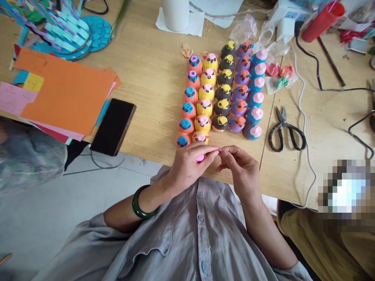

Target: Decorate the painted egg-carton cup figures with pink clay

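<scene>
Pink modelling clay (pixel 199 158) sits in my left hand (pixel 187 164), partly hidden by the curled fingers. A small bit of it shows between the fingertips of both hands. My right hand (pixel 241 168) pinches that bit with thumb and forefinger. Just beyond my hands stand rows of small round clay figures in orange, yellow, black, purple and blue. The nearest are an orange figure with a blue top (pixel 183 140) and a yellow figure with a pink top (pixel 200 137). Two orange figures at the far end, such as this one (pixel 192 74), carry pink rings.
Black-handled scissors (pixel 283 130) lie right of the figures, beside a white cable (pixel 304 117). A phone (pixel 113 127) and orange paper (pixel 70 89) lie left. Clay bags (pixel 278 74) and a red cup (pixel 322 22) are at the back right. People sit on both sides.
</scene>
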A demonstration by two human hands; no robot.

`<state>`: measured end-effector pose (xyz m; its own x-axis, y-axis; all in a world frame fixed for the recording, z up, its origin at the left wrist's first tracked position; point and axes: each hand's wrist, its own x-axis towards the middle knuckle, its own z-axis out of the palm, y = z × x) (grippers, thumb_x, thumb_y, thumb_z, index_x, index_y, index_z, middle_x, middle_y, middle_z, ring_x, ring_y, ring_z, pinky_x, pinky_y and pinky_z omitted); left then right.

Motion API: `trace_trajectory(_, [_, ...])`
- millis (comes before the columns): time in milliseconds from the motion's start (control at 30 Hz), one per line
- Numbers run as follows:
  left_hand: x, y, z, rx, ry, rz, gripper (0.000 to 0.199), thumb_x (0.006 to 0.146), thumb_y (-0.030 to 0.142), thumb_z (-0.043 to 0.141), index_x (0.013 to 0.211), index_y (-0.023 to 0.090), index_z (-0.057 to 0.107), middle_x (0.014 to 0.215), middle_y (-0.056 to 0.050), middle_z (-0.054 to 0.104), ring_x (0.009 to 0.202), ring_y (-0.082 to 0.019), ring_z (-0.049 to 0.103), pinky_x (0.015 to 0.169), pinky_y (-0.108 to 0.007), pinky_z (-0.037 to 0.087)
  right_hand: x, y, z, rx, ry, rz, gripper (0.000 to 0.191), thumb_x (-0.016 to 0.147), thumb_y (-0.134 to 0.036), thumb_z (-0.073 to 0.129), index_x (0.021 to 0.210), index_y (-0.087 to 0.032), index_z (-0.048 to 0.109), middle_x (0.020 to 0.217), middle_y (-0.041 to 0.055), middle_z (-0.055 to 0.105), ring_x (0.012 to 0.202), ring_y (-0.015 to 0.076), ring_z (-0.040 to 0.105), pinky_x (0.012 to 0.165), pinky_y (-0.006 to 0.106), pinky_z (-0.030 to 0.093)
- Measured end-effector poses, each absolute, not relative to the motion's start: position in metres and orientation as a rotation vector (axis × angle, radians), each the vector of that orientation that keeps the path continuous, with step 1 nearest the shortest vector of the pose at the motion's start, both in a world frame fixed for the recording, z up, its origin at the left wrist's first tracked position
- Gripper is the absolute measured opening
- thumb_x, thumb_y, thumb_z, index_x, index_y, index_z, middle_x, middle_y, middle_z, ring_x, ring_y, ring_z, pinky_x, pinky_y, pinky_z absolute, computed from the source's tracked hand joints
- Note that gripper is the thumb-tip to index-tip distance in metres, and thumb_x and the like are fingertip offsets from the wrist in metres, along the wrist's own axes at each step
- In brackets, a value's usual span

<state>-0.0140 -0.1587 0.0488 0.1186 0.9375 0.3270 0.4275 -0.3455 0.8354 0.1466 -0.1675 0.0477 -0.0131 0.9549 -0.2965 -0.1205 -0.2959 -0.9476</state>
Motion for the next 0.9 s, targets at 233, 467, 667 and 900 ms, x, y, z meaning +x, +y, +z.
trace_trajectory(233, [-0.0153,-0.1587,0.0504,1.711,1.302,1.177,0.015,0.094,0.021,0.067,0.098,0.015,0.080,0.090,-0.006,0.081,0.079,-0.013,0.074,0.075,-0.021,0.058,0.1447,-0.1664,0.0488,-1.347,-0.927,1.487,0.020,0.079,-0.039,0.083,0.082,-0.020,0.076,0.076,-0.0011,0.067,0.061,0.0088,0.059,0.053,0.021,0.058])
trace_trajectory(467, [-0.0151,-0.1601,0.0545,1.456,1.327,1.075,0.035,0.096,0.035,0.064,0.119,0.011,0.075,0.075,-0.004,0.077,0.060,-0.009,0.067,0.058,-0.019,0.053,0.1469,-0.1653,0.0476,-1.364,-0.950,1.475,0.020,0.082,-0.039,0.081,0.079,-0.020,0.075,0.072,-0.0022,0.066,0.058,0.0078,0.061,0.053,0.020,0.057])
trace_trajectory(667, [-0.0165,-0.1563,0.0521,1.618,1.311,1.123,0.012,0.091,0.027,0.072,0.091,0.017,0.079,0.087,-0.003,0.081,0.077,-0.011,0.073,0.074,-0.019,0.055,0.1472,-0.1665,0.0511,-1.356,-0.988,1.536,0.026,0.086,-0.045,0.076,0.080,-0.019,0.074,0.073,-0.0018,0.066,0.057,0.0079,0.062,0.055,0.021,0.057])
trace_trajectory(900, [-0.0147,-0.1561,0.0530,1.648,1.315,1.206,0.013,0.092,0.023,0.068,0.089,0.016,0.079,0.082,-0.004,0.080,0.075,-0.012,0.072,0.073,-0.021,0.054,0.1404,-0.1660,0.0559,-1.340,-0.931,1.607,0.029,0.081,-0.046,0.080,0.082,-0.018,0.072,0.069,-0.0014,0.066,0.055,0.0095,0.059,0.052,0.025,0.059])
